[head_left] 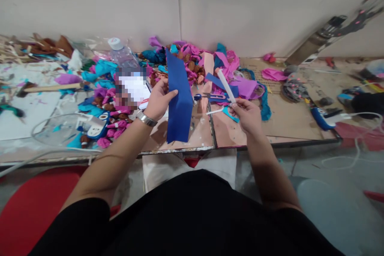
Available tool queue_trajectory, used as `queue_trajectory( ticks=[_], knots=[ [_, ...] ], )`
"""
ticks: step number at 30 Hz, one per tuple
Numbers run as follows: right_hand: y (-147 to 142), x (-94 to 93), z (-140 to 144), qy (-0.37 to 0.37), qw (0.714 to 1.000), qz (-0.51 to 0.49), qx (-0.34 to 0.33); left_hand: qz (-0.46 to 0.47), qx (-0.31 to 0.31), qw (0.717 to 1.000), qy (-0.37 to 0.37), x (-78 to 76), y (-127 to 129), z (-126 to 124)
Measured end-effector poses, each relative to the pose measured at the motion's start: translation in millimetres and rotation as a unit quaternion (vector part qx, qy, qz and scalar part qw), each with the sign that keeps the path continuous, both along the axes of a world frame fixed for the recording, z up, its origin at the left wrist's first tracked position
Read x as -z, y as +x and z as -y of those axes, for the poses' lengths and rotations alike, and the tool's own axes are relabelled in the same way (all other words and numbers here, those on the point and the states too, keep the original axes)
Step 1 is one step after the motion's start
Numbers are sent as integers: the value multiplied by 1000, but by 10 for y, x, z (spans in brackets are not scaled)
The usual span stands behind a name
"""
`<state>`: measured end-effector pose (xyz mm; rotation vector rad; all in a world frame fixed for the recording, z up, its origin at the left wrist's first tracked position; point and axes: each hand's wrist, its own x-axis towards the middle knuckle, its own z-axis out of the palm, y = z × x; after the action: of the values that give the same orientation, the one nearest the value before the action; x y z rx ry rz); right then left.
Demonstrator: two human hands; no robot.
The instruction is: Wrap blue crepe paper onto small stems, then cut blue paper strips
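Note:
My left hand (160,100) pinches a folded dark-blue sheet (180,108) by its left edge, thumb on the front. The sheet stands upright above the table; I cannot tell whether it is cloth or paper. Between the fingers of my right hand (247,114) is a slim, whitish translucent tube (225,85) with an orange end pointing up and left. Behind that hand lie thread snips (216,96) and a light-blue-handled tool (230,114) with a thin white end. A phone (136,88) with a lit screen leans left of my left hand.
Pink, brown and teal crumpled pieces (192,62) pile up along the wall. A clear bottle (121,54) stands behind the phone, a hammer (54,87) lies far left, and a dark tumbler (315,40) leans at the right. White cables and blue-and-white power strips (322,119) flank the work area.

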<state>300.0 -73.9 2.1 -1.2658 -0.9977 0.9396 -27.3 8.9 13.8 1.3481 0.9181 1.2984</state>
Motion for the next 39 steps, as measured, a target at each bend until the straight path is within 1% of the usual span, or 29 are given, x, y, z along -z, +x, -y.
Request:
queue_trajectory(
  ticks=[3,7,12,18,23,30,35,37,39],
  knots=[
    [48,-11,-68,-16,1000,-9,-24,5,-14,1000,-7,101,-35,-58],
    [86,-21,-127,-35,998,-18,-52,23,-30,999,-21,190,-63,-108],
    [75,-78,-156,-38,996,-20,-81,42,-39,998,-38,301,-69,-150],
    [13,-126,-195,-42,993,-63,-86,31,-38,998,-46,384,-49,-124],
    [-19,-108,-243,-46,994,-71,-71,18,-36,999,-28,437,-44,-124],
    [-64,-105,-464,-77,995,-31,-63,7,-45,999,-9,512,-46,-167],
    [-93,-72,-594,-77,994,41,-59,4,-57,998,-4,509,-26,-157],
    [-58,-54,-632,-84,993,63,-60,2,-61,998,-5,499,-15,-150],
    [41,-48,-709,-96,991,77,-56,1,-64,998,-10,491,-3,-146]
  ],
)
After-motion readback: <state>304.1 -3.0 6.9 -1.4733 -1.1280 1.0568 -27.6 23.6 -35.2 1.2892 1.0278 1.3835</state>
